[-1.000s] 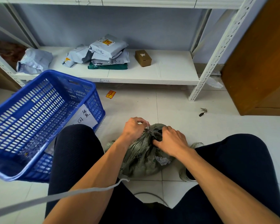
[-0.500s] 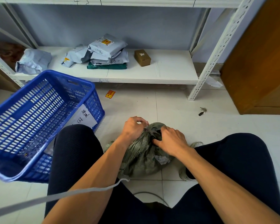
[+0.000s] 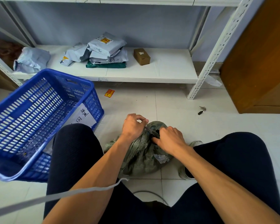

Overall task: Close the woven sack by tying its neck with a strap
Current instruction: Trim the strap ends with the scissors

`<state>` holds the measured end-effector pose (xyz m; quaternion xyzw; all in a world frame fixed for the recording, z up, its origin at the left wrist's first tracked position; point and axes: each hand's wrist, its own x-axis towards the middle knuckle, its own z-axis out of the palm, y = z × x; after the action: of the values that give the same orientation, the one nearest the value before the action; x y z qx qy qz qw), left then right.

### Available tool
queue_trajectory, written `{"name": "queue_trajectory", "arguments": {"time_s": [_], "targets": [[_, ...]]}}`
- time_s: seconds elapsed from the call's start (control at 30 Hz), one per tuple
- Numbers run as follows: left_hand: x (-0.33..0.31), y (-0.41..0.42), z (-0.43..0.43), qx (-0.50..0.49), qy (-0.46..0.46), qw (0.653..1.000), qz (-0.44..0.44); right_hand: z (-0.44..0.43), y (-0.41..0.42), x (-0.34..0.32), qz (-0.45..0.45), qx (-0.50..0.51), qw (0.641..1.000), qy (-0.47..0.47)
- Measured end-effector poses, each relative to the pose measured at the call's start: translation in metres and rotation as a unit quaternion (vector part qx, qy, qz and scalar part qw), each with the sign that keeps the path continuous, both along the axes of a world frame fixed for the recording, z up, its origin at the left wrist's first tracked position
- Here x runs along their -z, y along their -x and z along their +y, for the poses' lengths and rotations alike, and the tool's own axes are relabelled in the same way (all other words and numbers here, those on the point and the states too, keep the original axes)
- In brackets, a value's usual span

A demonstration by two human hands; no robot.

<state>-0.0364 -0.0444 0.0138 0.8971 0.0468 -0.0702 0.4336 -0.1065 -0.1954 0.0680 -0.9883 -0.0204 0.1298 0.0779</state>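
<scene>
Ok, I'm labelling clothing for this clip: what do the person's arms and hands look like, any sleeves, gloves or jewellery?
Both forearms are bare with no sleeves in view. The left hand and right hand wear no gloves, and no watch or ring shows.

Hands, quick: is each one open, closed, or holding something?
Left hand: closed, pinches the strap at the sack's neck.
Right hand: closed, grips the neck of the sack.
</scene>
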Motion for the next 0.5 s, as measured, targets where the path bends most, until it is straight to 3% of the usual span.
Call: {"name": "queue_trajectory", "arguments": {"time_s": [0.2, 0.33, 0.5], "targets": [[-0.008, 0.000, 0.003, -0.017, -0.023, 0.999, 0.017, 0.000, 0.001, 0.002, 0.017, 0.006, 1.000, -0.017], [-0.009, 0.001, 0.011, -0.047, 0.017, 0.990, 0.131, -0.006, -0.005, 0.005, 0.053, 0.067, 0.993, -0.084], [-0.006, 0.013, 0.009, 0.067, -0.049, 0.974, 0.210, -0.012, -0.011, 0.013, 0.117, 0.147, 0.963, -0.191]]}}
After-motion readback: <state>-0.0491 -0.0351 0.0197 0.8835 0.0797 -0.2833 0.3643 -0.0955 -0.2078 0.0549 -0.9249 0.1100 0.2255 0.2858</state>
